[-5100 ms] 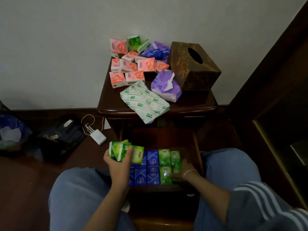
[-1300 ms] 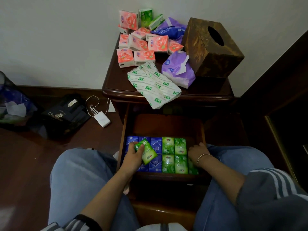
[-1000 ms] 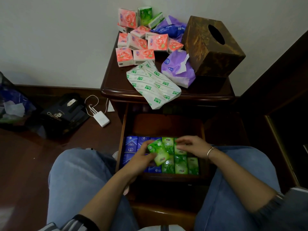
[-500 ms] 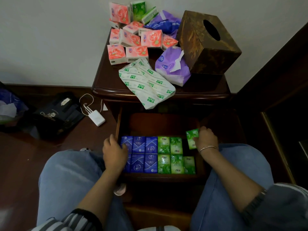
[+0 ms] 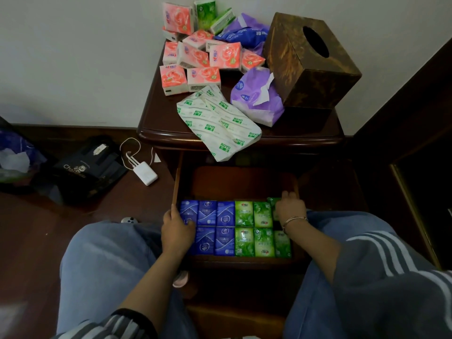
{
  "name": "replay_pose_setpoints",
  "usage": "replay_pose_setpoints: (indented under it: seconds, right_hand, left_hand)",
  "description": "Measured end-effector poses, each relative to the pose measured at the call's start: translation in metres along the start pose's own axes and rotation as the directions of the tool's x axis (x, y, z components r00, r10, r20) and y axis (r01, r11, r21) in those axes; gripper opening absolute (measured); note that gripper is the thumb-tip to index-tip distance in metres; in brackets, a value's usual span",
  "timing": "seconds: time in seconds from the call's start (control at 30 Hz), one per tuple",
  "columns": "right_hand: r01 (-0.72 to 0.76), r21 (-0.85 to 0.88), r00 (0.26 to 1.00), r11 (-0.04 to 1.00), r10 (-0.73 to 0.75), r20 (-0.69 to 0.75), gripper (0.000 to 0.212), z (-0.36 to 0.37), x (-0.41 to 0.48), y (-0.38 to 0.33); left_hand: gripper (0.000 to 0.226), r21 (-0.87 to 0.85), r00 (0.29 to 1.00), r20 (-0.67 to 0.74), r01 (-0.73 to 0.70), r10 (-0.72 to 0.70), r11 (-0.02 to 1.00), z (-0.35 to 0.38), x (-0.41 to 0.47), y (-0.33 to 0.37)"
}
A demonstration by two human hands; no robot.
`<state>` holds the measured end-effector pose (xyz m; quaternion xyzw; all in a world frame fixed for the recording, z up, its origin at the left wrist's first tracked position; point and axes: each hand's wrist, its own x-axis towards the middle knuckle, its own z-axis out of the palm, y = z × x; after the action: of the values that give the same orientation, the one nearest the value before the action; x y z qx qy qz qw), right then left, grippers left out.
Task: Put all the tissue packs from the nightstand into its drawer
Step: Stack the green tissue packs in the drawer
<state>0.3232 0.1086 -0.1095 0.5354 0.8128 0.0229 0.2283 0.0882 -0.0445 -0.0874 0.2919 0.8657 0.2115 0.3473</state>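
Observation:
The nightstand (image 5: 168, 123) carries several pink tissue packs (image 5: 203, 55), two green ones (image 5: 206, 13), a white ROYO pack (image 5: 217, 121) overhanging the front edge, a purple pack (image 5: 254, 99) and a blue-purple one (image 5: 244, 33). Below it the drawer (image 5: 244, 182) stands open. Blue packs (image 5: 208, 214) and green packs (image 5: 254, 228) fill its front half in two rows. My left hand (image 5: 177, 231) rests on the leftmost blue packs, thumb against the drawer's left wall. My right hand (image 5: 289, 211) holds a green pack (image 5: 272, 204) down at the right end of the back row.
A brown wooden tissue box (image 5: 308, 59) stands at the nightstand's right rear. On the floor to the left lie a white charger with cable (image 5: 145, 172) and a black bag (image 5: 85, 165). Dark furniture (image 5: 415, 167) closes in on the right. My knees flank the drawer.
My left hand passed a green pack to my right hand, which carried it to the drawer's right side and lowered it into the back row. The left hand settled at the left edge.

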Motion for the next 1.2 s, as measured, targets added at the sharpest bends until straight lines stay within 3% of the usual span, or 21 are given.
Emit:
replay_pose_setpoints:
  seconds: [0.07,0.17,0.3,0.5,0.67,0.8,0.9,1.03,1.2]
  right_hand:
    - [0.014,-0.062,0.997,0.998,-0.019,-0.079,0.016,-0.006,0.003,0.006]
    - [0.128,0.038,0.992,0.991,-0.127,-0.009,0.031,-0.002,0.022,0.015]
    - [0.253,-0.059,0.966,0.966,-0.248,0.078,0.046,-0.002,0.035,0.017]
    - [0.376,-0.163,0.919,0.912,-0.344,0.195,0.046,-0.001,0.030,0.023]
    - [0.387,-0.084,0.910,0.918,-0.366,0.194,0.051,-0.003,0.017,0.028]
    - [0.297,0.150,0.922,0.943,-0.325,0.212,0.053,-0.012,0.002,0.031]
    - [0.331,0.292,0.926,0.897,-0.368,0.083,0.047,-0.029,-0.019,0.039]
    - [0.448,0.452,0.894,0.771,-0.383,-0.231,0.039,-0.067,-0.059,0.062]
    - [0.597,0.382,0.722,0.706,-0.264,-0.640,0.028,-0.138,-0.078,0.083]
  left_hand:
    - [0.073,-0.003,1.000,0.004,0.008,-0.008,1.000,0.000,0.001,-0.001]
    - [0.073,0.005,1.000,-0.011,0.009,-0.008,1.000,0.001,0.001,-0.001]
    - [0.074,0.002,1.000,-0.029,0.001,-0.001,1.000,0.002,0.002,0.001]
    - [0.075,-0.027,1.000,-0.014,-0.001,0.000,1.000,0.002,0.001,0.000]
    - [0.074,-0.022,1.000,-0.011,-0.008,0.008,1.000,0.000,0.000,0.001]
    - [0.063,-0.122,1.000,-0.005,-0.011,0.011,0.992,-0.008,-0.005,0.004]
    - [0.046,-0.195,0.998,-0.014,-0.055,0.053,0.979,-0.016,-0.009,0.009]
    - [0.021,-0.201,0.950,-0.238,-0.250,0.200,0.947,-0.037,-0.019,0.032]
    - [0.026,-0.139,0.776,-0.537,-0.468,0.331,0.872,-0.089,-0.029,0.062]
